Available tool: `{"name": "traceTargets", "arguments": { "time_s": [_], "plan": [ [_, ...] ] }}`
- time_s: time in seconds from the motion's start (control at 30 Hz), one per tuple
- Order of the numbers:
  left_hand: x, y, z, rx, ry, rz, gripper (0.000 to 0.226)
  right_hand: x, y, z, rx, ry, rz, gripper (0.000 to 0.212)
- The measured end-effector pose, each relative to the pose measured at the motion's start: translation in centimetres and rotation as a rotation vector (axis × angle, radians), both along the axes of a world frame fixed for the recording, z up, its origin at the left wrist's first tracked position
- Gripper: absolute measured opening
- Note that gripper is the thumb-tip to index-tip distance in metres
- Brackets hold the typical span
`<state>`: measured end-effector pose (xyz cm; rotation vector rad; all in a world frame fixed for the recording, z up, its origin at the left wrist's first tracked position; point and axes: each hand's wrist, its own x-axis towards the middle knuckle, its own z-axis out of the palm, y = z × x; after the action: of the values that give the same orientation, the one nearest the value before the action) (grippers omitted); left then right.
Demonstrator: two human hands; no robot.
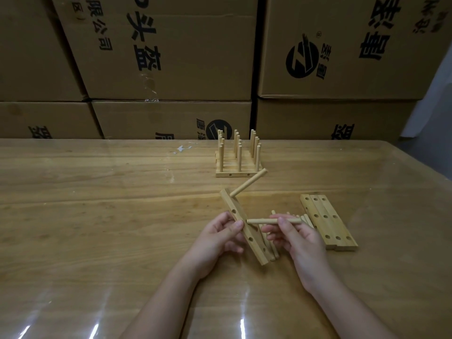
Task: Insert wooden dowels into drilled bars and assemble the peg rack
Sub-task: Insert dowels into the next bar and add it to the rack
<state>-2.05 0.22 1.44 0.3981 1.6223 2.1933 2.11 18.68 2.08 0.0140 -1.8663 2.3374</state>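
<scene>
Head view: right hand [297,237] fingers pinching dowel [263,221].

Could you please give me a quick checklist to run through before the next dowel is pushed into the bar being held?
1. Bar held steady: ok. The left hand grips the drilled bar, which stands tilted with its lower end on the table.
2. Dowel in hand: ok. The right hand pinches a dowel lying roughly level.
3. Tip meets a hole: cannot tell. The tip reaches the bar's face near a middle hole, but seating is unclear.
4. First dowel seated: ok. The upper dowel sticks out near the bar's top end.
5. Spare dowels within reach: ok, behind the right hand.
6. Spare bars ready: ok, lying flat at right.
</scene>
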Motion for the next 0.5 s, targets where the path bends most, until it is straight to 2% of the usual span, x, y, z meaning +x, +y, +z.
{"name": "traceTargets", "arguments": {
  "time_s": [0.3, 0.43, 0.5],
  "plan": [
    [-0.05, -0.07, -0.09, -0.025, 0.024, -0.017, 0.040, -0.03, 0.22, 0.00, 0.111, 0.073, -0.024, 0.028],
    [-0.07, -0.20, -0.21, -0.052, 0.046, -0.040, 0.028, -0.04, 0.31, -0.01, 0.159, 0.105, -0.034, 0.027],
    [-0.03, -0.22, -0.17, -0.061, 0.051, -0.047, 0.030, -0.03, 0.30, 0.01, 0.169, 0.120, -0.039, 0.026]
  ]
}}
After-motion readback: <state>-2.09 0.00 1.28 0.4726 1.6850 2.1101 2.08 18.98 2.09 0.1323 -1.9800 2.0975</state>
